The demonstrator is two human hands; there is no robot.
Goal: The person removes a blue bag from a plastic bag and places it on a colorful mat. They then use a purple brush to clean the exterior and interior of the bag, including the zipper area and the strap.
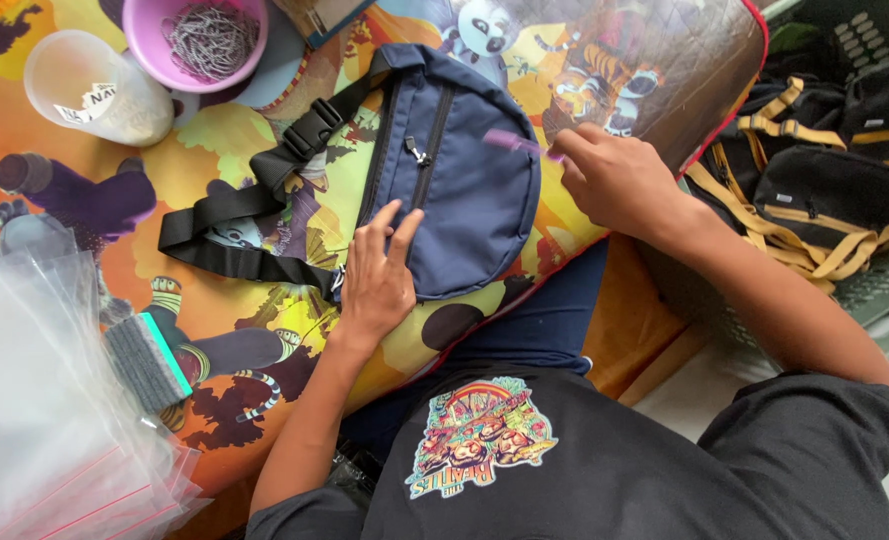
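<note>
meanwhile left hand point(374, 280) fingers spread flat on navy waist bag point(454, 170); right hand point(614, 180) fingers pinch purple lighter point(509, 141).

One navy waist bag point(454, 180) with one black strap point(224, 215) and one buckle point(309, 130); one purple lighter point(512, 142); one pink bowl point(154, 45) of metal pieces; one clear plastic cup point(89, 90); one grey sponge point(149, 360); one stack of clear zip bags point(34, 400); one green crate point(884, 290) holding several black bags point(824, 190), uncountable; two hands, left hand point(376, 280) and right hand point(614, 180).
</note>
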